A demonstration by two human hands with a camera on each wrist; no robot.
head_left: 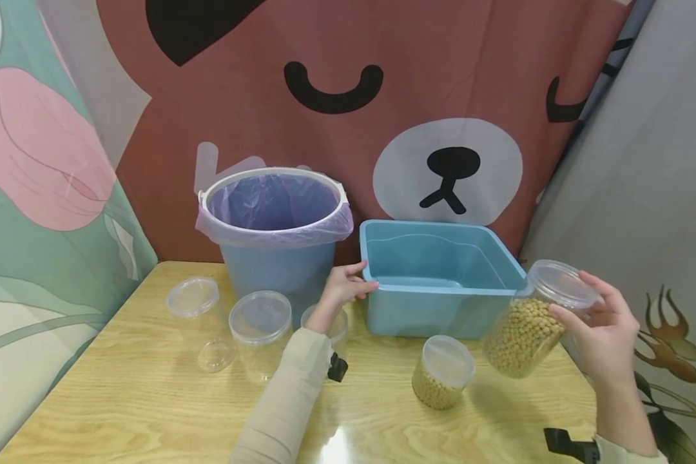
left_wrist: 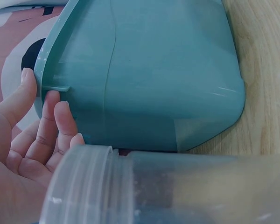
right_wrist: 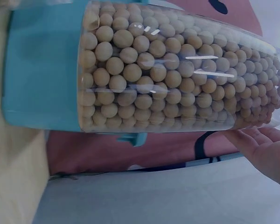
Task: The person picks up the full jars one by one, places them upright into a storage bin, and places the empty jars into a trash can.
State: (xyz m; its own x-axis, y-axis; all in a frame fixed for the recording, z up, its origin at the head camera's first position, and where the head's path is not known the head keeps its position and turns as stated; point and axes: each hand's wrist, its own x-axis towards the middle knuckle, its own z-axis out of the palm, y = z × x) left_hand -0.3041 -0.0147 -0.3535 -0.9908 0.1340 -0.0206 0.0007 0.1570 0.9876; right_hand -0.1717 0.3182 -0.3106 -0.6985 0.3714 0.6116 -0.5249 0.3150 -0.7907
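Five clear plastic jars with frosted round lids show in my head feed: two see-through ones [head_left: 261, 341] at left, one partly hidden behind the left sleeve [head_left: 290, 393], a short jar [head_left: 437, 386] of tan beans, and a tall bean jar [head_left: 524, 335]. Around them I see a smooth blue tub [head_left: 435, 316], rectangular with rounded corners, a bucket [head_left: 275, 264] with a crinkled purple liner [head_left: 325, 233], and a wood-grain tabletop [head_left: 377, 419] before a bear-print curtain [head_left: 441, 64]. The right hand [head_left: 609, 322] grips the tall jar by its lid, tilted near the tub's right front corner, beans heaped to near the neck. The left hand [head_left: 345, 287] is at the tub's left rim; tabletop spreads forward of the short jar, and the tub's mouth faces up. On my left wrist feed, that hand pinches the tub's rim, thumb above, a fingertip under the lip, while a ribbed lid [left_wrist: 79, 186] crosses the foreground close below. My right wrist feed fills with round, matte beans behind glossy plastic, the jar's base apart from the tabletop and the tub behind it.
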